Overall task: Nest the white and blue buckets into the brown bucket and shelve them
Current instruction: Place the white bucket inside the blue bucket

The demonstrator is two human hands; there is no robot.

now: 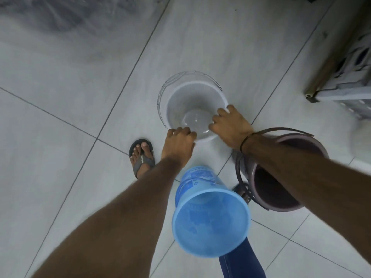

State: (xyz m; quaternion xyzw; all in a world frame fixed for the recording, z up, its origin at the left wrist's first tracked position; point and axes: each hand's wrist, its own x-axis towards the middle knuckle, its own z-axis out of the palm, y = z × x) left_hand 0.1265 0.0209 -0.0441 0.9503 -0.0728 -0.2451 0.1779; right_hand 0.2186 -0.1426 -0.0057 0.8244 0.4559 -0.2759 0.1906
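A white bucket (180, 101) stands upright on the tiled floor, its thin wire handle folded back. My left hand (178, 143) grips its near rim and my right hand (230, 125) grips the right rim. A blue bucket (208, 219) stands close to me, its open mouth facing up. To its right stands the brown bucket (281, 195) with a dark handle, partly hidden under my right forearm.
Grey floor tiles (80, 97) spread all around. My left foot in a dark sandal (141, 157) stands left of the buckets, and my blue trouser leg (241, 263) shows below the blue bucket. A patterned piece of furniture with a metal edge (341, 73) stands at the upper right.
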